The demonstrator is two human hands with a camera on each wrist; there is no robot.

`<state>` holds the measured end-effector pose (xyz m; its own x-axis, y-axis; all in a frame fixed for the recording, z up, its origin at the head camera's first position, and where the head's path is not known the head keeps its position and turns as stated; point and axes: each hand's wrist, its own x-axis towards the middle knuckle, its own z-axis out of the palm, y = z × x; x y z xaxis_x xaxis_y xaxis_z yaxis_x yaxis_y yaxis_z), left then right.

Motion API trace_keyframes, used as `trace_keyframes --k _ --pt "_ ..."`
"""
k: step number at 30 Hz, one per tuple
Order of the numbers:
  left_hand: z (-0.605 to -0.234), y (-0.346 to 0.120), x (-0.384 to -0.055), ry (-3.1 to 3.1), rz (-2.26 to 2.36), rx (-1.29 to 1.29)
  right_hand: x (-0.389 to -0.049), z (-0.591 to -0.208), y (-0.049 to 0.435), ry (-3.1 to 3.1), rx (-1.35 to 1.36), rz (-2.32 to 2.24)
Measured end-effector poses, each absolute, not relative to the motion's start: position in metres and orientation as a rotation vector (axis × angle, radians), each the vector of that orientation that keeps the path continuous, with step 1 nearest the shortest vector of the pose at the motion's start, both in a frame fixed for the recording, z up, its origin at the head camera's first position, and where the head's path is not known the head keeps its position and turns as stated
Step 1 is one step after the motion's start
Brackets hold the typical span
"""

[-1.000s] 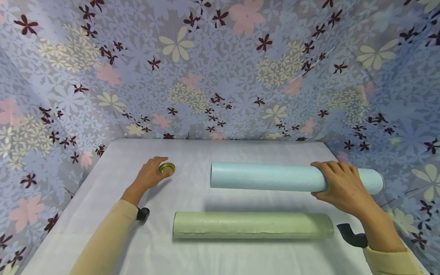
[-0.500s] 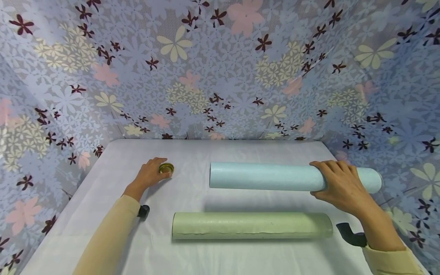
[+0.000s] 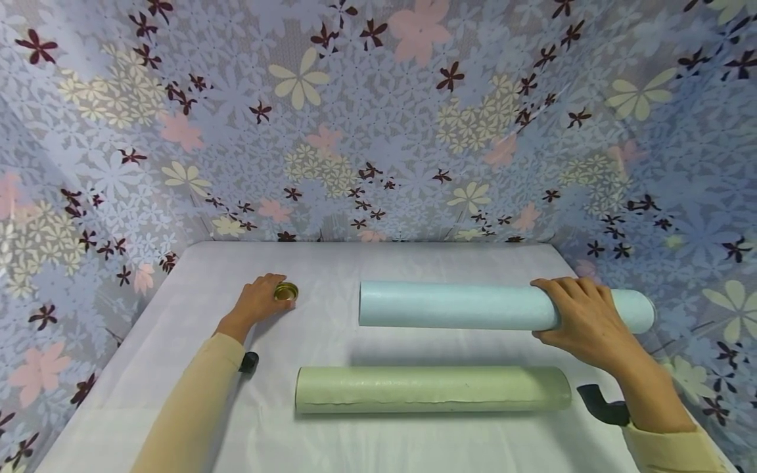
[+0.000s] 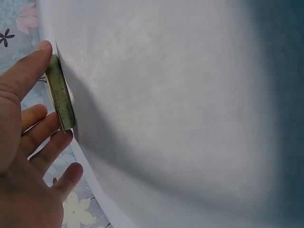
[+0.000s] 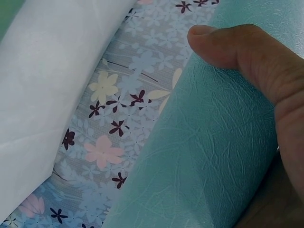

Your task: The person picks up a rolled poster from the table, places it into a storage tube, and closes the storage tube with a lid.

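Observation:
My left hand point(image 3: 258, 301) pinches a round gold jar lid point(image 3: 286, 292) between thumb and fingers at the left of the table. In the left wrist view the lid point(image 4: 61, 95) is seen edge-on, low by the white cloth; whether it touches the cloth I cannot tell. My right hand point(image 3: 585, 322) grips a long light blue tube point(image 3: 455, 306) near its right end. The tube is held level above the table, its shadow beneath. The right wrist view has the thumb lying across the tube's creased surface point(image 5: 204, 142); the other fingers are mostly hidden there.
A pale green tube point(image 3: 432, 390) lies crosswise on the white-covered table point(image 3: 331, 443), in front of the blue one. Flower-patterned cloth point(image 3: 378, 118) hangs behind the table and on both sides. A black piece point(image 3: 604, 405) sits at the right wrist.
Both hands keep their holds on the lid and the blue tube and stay nearly still. The head view has shifted very slightly.

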<state>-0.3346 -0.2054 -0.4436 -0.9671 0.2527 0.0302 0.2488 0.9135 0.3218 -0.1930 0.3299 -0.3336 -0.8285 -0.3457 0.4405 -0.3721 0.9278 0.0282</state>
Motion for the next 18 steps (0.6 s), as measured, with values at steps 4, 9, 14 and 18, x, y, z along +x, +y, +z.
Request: trace_keyframes --k 4,9,14,18 --pt "-0.4436 -0.2059 -0.3359 3.059 0.486 0.389 -0.1925 -0.3338 0.3306 -2.635 0.519 0.085" --pt "-0.4446 -0.2063 -0.3353 3.061 0.492 0.376 -0.1922 -0.3338 0.3311 -2.631 0.525 0.089" --pt "-0.4452 -0.206 -0.3356 3.059 0.48 0.37 -0.1925 -0.3335 0.3314 -2.628 0.534 0.09" --pt "-0.4464 -0.2053 -0.3369 3.047 0.459 0.362 -0.1922 -0.3332 0.3315 -2.626 0.538 0.096"
